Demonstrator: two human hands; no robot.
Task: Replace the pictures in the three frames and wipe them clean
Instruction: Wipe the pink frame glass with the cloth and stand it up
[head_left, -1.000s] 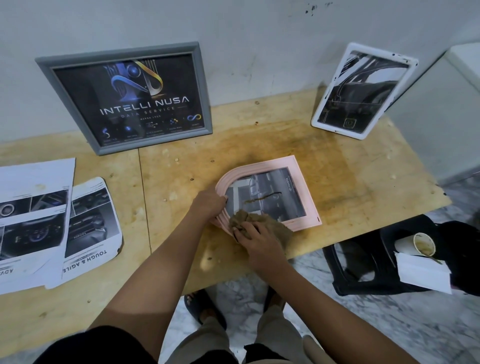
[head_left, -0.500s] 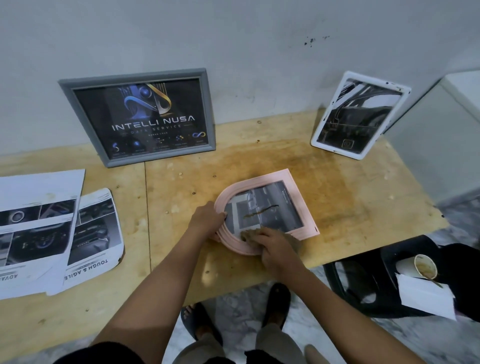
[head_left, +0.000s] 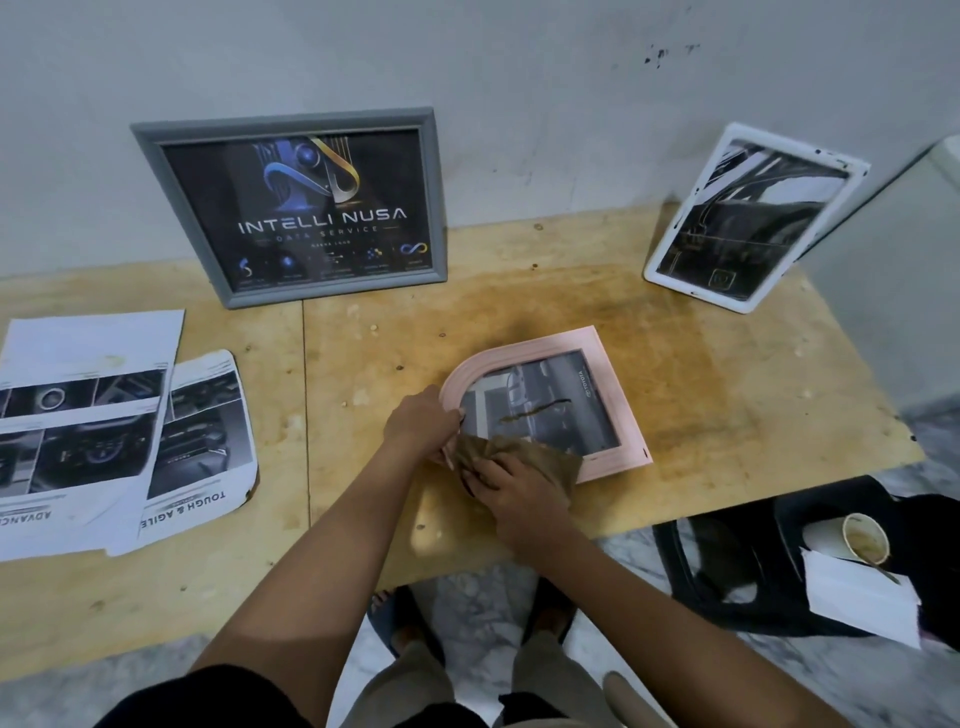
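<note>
pink frame (head_left: 613, 400): flat on desk (head_left: 727, 395), brown streak on glass.
left hand (head_left: 421, 421): grip closed on pink frame's arched edge.
right hand (head_left: 514, 493): grip apparently bunching cloth (head_left: 540, 457) over pink frame's near corner.
grey frame (head_left: 291, 208), white frame (head_left: 753, 218): upright beyond pink frame.

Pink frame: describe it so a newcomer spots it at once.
On the wooden table, look at the middle of the near edge. The pink frame lies flat there, the left hand gripping its rim and the right hand holding a brown cloth on it. Unlike the grey frame and white frame leaning on the wall, it has an arched end.
</note>
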